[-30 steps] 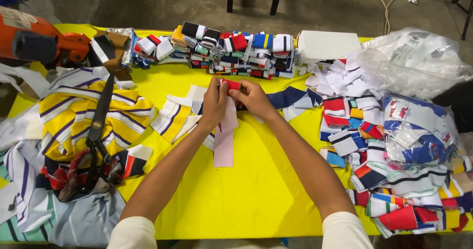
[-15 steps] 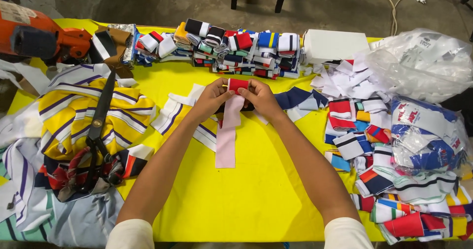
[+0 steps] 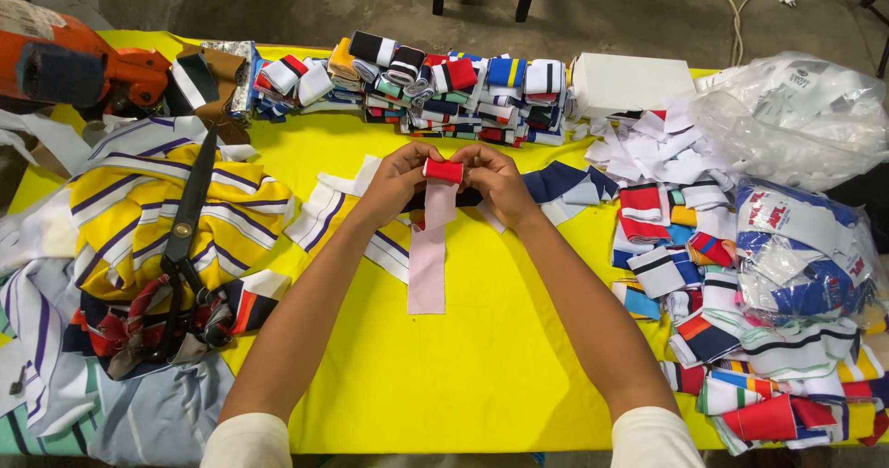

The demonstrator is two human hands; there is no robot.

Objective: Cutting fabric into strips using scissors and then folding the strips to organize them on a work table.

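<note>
Held at the centre of the frame, slightly above the middle: a small red roll of ribbed fabric [image 3: 443, 170], with its pale pink tail [image 3: 428, 255] hanging down and lying flat on the yellow bench [image 3: 482, 366]. Pinched from the left by the left hand [image 3: 396, 183], grip closed on the roll's end; pinched from the right by the right hand [image 3: 500, 183], grip likewise closed on the other end. Just behind the hands, flat striped collar pieces [image 3: 319, 216] and navy scraps [image 3: 556, 183]. Along the upper middle, a row of rolled strips [image 3: 435, 88] in many colours, with a white box [image 3: 630, 84] beside it. At left, black shears [image 3: 185, 237] resting on yellow striped cloth [image 3: 139, 213]. At upper left, an orange machine [image 3: 74, 65]. At right, heaped folded trims [image 3: 704, 274] and clear plastic bags [image 3: 796, 121].
</note>
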